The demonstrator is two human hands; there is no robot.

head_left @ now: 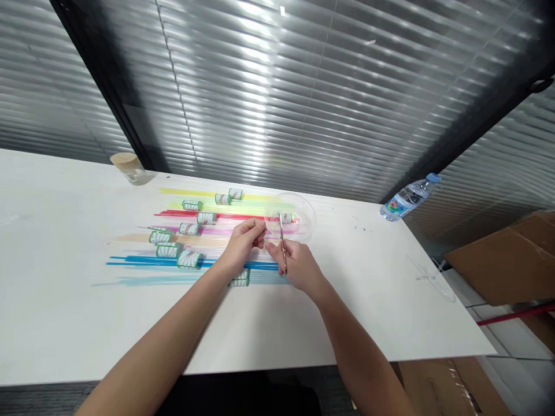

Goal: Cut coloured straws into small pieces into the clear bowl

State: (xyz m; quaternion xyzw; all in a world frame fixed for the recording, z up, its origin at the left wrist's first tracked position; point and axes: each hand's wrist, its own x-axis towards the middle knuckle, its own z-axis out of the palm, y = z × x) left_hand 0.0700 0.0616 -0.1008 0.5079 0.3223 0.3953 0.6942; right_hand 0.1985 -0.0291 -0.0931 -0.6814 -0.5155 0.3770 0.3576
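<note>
In my right hand (pixel 299 263) is a slim pair of scissors (pixel 282 245), its blades pointing away from me. Closed in a pinch just to its left, my left hand (pixel 245 242) is at the near-left edge of a clear looped strand (pixel 315 216); the fingertips partly hide the grip. Beneath both hands lie bundles of thin coloured rods, among them red rods (pixel 173 214), blue rods (pixel 143 262) and pale blue rods (pixel 143 281). Green-and-white paper labels wrap them, such as one label (pixel 189 259) on the blue bundle.
A jar with a tan lid (pixel 130 169) stands at the back left. At the back right, a water bottle (pixel 407 198) is near the table's edge. Clear thin pieces (pixel 429 278) lie at the right. Beyond are cardboard boxes (pixel 507 260); blinds (pixel 260 86) rise behind the table.
</note>
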